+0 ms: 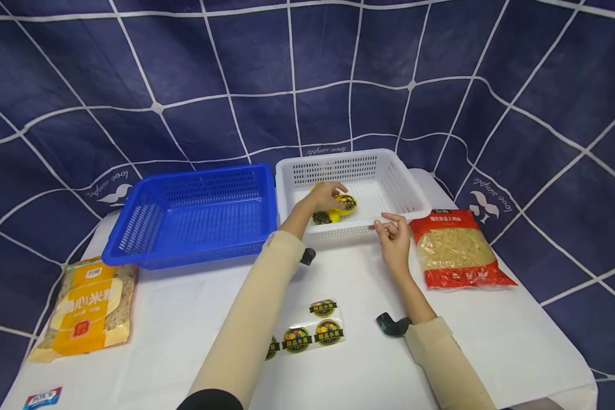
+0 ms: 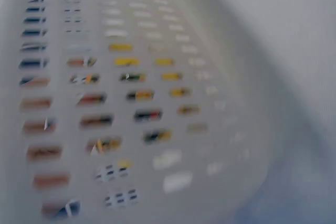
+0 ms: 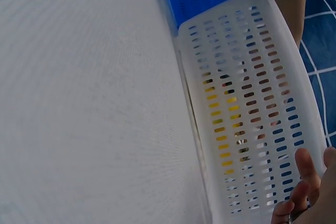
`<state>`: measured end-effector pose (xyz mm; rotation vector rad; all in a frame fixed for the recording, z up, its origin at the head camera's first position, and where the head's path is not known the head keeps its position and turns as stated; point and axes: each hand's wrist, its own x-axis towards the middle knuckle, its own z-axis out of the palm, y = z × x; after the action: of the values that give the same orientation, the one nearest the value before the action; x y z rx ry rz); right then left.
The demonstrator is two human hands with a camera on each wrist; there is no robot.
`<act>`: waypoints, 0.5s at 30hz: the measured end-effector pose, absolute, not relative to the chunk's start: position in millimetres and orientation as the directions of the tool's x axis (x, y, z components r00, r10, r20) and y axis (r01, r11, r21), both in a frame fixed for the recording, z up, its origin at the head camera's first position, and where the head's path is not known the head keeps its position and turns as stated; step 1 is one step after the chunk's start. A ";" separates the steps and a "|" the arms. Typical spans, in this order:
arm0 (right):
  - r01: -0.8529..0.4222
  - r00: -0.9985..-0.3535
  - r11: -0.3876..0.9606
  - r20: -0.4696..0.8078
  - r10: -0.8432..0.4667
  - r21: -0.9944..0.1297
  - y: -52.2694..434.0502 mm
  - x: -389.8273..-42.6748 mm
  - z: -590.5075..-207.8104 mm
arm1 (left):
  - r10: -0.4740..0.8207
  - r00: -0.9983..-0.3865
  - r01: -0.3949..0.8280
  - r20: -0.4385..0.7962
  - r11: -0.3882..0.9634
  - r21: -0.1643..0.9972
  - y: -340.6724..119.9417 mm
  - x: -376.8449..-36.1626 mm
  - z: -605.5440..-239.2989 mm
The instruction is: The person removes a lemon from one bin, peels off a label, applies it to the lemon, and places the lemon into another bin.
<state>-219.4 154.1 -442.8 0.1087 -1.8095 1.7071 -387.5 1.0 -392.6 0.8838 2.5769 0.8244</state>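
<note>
The left hand point(image 1: 327, 195) reaches into the white basket point(image 1: 410, 188) and rests on a yellow packet with dark round labels point(image 1: 338, 209) that lies on the basket floor near the front wall; its fingers curl over the packet's top. The left wrist view shows only the basket's slotted wall point(image 2: 157, 103), blurred, with yellow and dark patches behind the slots. The right hand point(image 1: 393, 236) is at the basket's front rim, fingers loosely bent, fingertips touching the rim; in the right wrist view its fingertips point(image 3: 304, 169) lie against the outside of the perforated wall point(image 3: 252, 77), holding nothing.

A blue basket point(image 1: 133, 228) stands just beside the white one on the left. On the white surface point(image 1: 184, 341) near the person lies a clear pack of 4 round dark labels point(image 1: 307, 333). A red bag of noodles point(image 1: 456, 250) lies right of the white basket, and an orange bag of grain point(image 1: 87, 307) lies at the left edge.
</note>
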 end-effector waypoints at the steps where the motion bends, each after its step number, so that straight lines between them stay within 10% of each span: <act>1: -0.472 -0.795 0.151 0.493 0.352 -0.869 153.2 -220.2 -443.3 | 0.636 -0.769 0.464 -0.066 0.626 0.627 -4.8 -388.3 -390.2; 15: -0.490 -0.673 0.268 0.556 0.487 -0.829 173.2 -208.6 -422.2 | 0.508 -0.802 0.542 0.314 0.400 0.739 -110.5 -345.2 -301.7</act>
<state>-208.6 173.2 -422.2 0.0025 -1.7325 1.5274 -345.2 -110.5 -301.7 0.9980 2.6604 1.4282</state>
